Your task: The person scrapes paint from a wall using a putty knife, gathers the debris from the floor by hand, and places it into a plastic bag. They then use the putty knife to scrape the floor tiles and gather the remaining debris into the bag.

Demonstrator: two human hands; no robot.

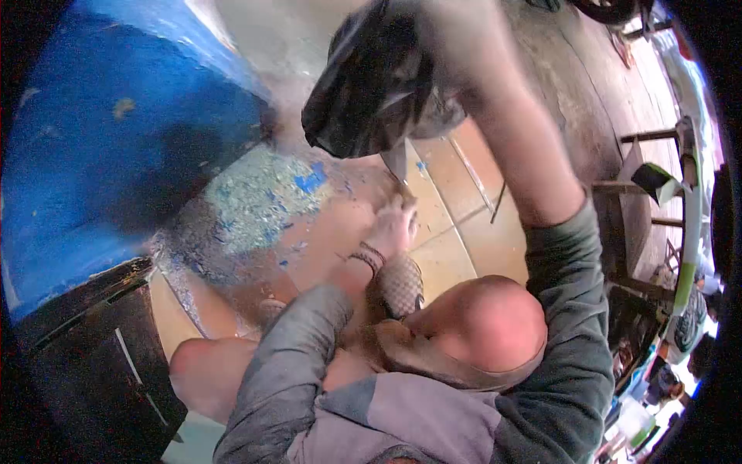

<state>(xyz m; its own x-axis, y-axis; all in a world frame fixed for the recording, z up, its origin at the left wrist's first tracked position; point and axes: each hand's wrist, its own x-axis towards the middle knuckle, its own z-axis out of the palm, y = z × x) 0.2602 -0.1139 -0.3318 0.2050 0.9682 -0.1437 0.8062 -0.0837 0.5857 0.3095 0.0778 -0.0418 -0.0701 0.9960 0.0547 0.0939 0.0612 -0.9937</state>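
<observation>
My right hand (450,29), smeared by motion, is raised at the top of the head view. It holds a black plastic bag (367,85) that hangs above the tiled floor. Low in the middle is my left hand (396,224), with dark bracelets at the wrist and its fingers curled. A narrow grey pointed piece (397,162) shows between that hand and the bag; I cannot tell whether the fingers grip it. Left of my left hand, a pile of pale chips and dust (259,201) lies on the floor, with blue flakes (311,179) on it.
A worn blue panel (116,116) fills the upper left, above a dark wooden piece (93,363). Orange floor tiles (444,240) lie under my bent knees, with a thin dark stick (498,203) on them. Wooden furniture (649,189) stands along the right edge.
</observation>
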